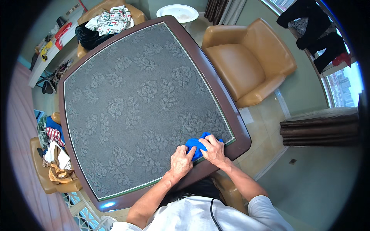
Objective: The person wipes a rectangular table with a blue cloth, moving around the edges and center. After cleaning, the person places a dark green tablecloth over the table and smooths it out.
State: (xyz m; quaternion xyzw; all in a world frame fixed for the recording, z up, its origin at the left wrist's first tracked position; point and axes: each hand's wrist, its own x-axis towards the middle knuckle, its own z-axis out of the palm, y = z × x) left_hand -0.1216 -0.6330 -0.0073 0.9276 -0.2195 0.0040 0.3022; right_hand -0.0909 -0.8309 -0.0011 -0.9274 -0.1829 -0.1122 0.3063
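Observation:
A crumpled blue cloth (197, 146) lies bunched on the dark grey floral table cover (121, 86), close to the corner at my right. My left hand (181, 161) grips its left side with thumb and fingers. On the cloth's right side, my right hand (213, 150) has its fingers curled into the fabric. Both hands rest low over the table's near edge. A brown wooden rim (208, 70) frames the cover, with a pale border strip between them. Parts of the cloth are hidden under my fingers.
A tan armchair (240, 63) stands against the table's right side. Clothes (59, 154) are heaped on a chair at the left, and a patterned white garment (111, 21) lies on another at the far side. Beyond the far corner is a round white table (177, 12).

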